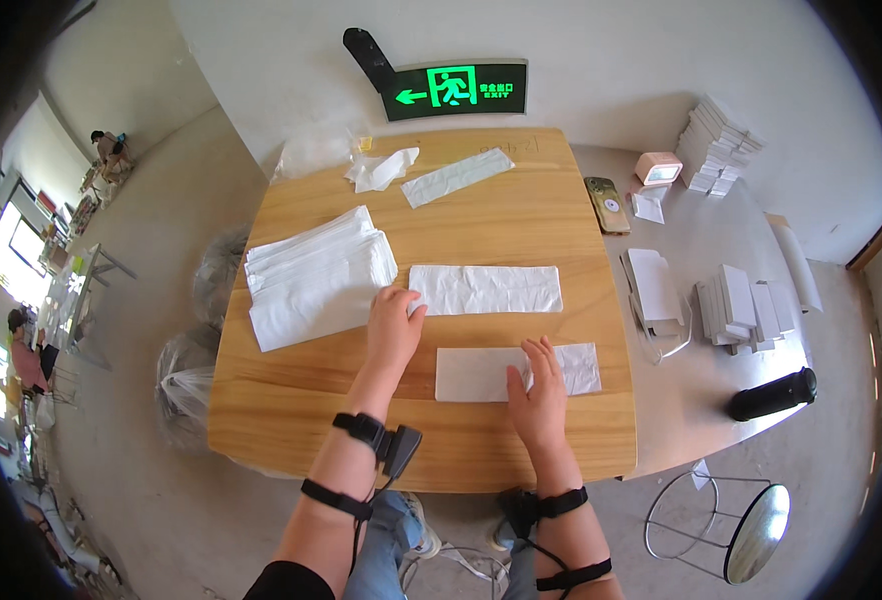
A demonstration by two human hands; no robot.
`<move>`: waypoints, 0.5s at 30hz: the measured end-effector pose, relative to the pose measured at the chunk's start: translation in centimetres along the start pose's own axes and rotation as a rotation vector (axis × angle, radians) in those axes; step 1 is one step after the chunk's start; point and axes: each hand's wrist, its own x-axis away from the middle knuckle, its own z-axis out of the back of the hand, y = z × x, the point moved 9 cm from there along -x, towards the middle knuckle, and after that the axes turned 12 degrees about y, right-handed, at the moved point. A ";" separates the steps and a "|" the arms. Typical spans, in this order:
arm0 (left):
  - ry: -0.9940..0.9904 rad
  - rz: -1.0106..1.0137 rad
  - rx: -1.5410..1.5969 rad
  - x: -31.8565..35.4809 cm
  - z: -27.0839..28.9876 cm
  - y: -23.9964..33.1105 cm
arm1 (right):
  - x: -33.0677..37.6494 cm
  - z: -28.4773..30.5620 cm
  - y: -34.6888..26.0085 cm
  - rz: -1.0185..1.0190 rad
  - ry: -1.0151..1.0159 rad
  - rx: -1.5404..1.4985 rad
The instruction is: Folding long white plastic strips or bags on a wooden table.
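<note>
On the wooden table, my left hand [393, 328] reaches between a fanned pile of flat white sleeves [316, 285] and a single crinkled white sleeve [486, 290]. Its fingers are slightly bent, the fingertips at that sleeve's left end; whether they touch it I cannot tell. My right hand [539, 400] lies over a nearer white strip [476, 375], fingers stretched out. This strip looks smooth on the left and crinkled on the right; the hand hides its middle. Farther back lie another long, pale sleeve [458, 178] and a crumpled white piece [383, 171].
A metal side table [681, 400] on the right holds a black bottle [773, 394], stacks of white boxes [716, 145], a phone [607, 205] and a small pink clock [659, 168]. A round stool [758, 533] stands below. Clear plastic bags [186, 380] sit left of the table.
</note>
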 end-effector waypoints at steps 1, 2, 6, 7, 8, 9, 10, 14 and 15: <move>-0.004 -0.005 0.004 -0.4 -1.4 -0.1 | -0.2 0.4 0.4 -0.003 0.006 0.003; 0.020 0.001 -0.061 -0.9 -1.9 -0.4 | -0.4 0.7 0.7 -0.023 0.032 -0.009; 0.004 0.136 -0.143 -1.6 -3.6 -2.0 | -0.8 1.5 1.3 -0.052 0.062 -0.022; 0.001 0.134 -0.142 -1.7 -4.0 -1.9 | -0.9 1.7 1.6 -0.055 0.065 -0.021; -0.012 0.179 -0.104 -1.7 -4.3 -2.3 | -0.9 1.8 1.9 -0.059 0.071 -0.030; -0.025 0.225 -0.068 -1.6 -4.6 -2.7 | -1.0 2.0 2.1 -0.062 0.077 -0.039; -0.025 0.223 -0.072 -1.6 -4.7 -3.1 | -1.0 2.0 2.0 -0.064 0.077 -0.044; 0.069 0.171 -0.059 -1.4 -3.7 -2.2 | -1.1 2.3 2.0 -0.090 0.066 -0.063; 0.111 0.131 -0.067 -1.3 -3.1 -1.4 | -1.1 2.4 2.1 -0.102 0.064 -0.064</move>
